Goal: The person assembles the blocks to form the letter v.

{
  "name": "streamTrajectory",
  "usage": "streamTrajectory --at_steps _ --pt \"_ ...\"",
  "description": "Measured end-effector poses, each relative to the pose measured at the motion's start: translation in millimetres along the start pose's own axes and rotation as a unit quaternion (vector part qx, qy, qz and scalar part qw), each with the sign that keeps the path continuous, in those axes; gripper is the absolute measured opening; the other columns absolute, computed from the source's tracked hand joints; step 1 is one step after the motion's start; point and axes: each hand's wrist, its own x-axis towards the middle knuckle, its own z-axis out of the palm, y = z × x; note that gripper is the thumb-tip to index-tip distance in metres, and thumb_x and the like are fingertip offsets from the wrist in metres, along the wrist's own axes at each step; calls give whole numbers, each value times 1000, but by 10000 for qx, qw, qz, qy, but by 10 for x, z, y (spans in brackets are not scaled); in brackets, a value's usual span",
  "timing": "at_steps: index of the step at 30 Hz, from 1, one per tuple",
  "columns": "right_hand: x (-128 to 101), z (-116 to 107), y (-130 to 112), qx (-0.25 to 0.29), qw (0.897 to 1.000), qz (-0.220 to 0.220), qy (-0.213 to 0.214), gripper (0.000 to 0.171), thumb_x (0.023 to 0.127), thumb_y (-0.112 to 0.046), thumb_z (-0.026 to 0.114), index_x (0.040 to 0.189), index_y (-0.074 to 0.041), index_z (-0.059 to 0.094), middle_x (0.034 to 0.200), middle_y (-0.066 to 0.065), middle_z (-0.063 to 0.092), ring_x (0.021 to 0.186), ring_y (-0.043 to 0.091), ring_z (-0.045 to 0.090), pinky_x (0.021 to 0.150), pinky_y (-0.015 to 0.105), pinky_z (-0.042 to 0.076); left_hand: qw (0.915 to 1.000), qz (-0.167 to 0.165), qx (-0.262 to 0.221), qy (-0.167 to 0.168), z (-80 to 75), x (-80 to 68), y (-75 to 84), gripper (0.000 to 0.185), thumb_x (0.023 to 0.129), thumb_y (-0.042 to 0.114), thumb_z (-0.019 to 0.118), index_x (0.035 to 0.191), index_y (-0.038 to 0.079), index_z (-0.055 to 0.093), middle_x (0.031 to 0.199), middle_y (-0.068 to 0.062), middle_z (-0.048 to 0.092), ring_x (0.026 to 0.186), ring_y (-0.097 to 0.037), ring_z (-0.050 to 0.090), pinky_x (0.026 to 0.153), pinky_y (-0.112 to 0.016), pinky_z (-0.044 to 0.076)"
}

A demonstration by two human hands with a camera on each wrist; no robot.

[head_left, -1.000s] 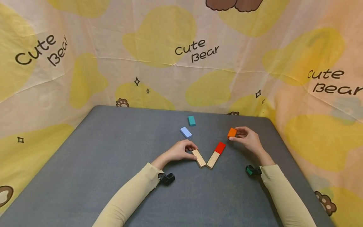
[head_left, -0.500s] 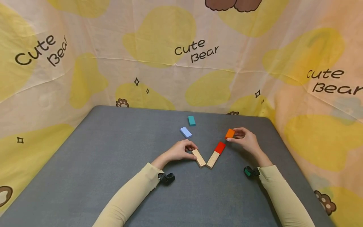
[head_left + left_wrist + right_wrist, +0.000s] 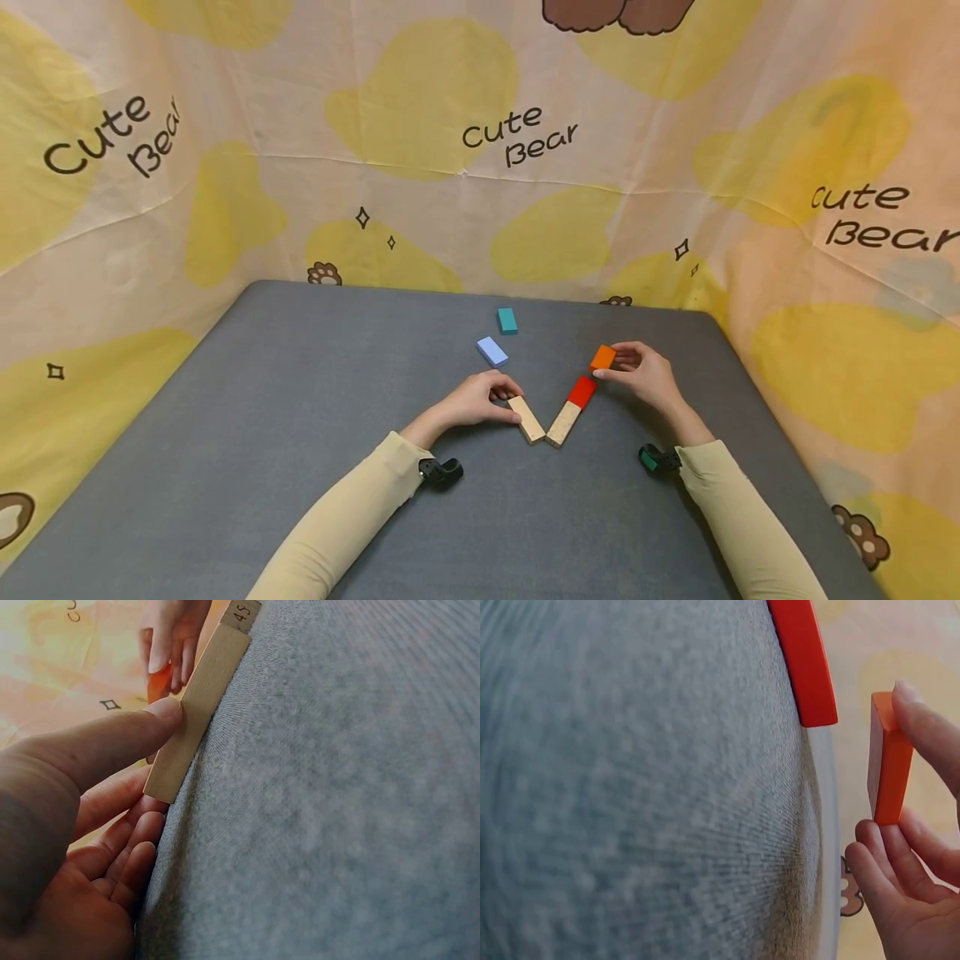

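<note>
Now the right hand (image 3: 637, 375), its grip pinching the orange block (image 3: 602, 357), has drifted closer to the red block (image 3: 582, 391); the left hand (image 3: 474, 400) keeps pinching the plain wooden block (image 3: 527, 418), so placement beside red looks close.

The left hand (image 3: 82, 825) pinches the near end of a plain wooden block (image 3: 199, 705) lying on the grey mat (image 3: 337, 795), thumb on top. At the block's far end another hand (image 3: 171, 634) holds something orange (image 3: 157, 681).
</note>
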Motion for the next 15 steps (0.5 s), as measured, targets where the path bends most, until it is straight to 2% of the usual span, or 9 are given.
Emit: streamTrajectory --at_steps 15 --pt "-19 68 -39 -165 9997 150 -18 74 72 -49 78 126 -4 54 121 20 60 110 33 59 94 46 46 10000 35 -16 2 -6 -19 -6 35 79 30 78 109 17 68 100 2 61 93 -10 55 82 -23 46"
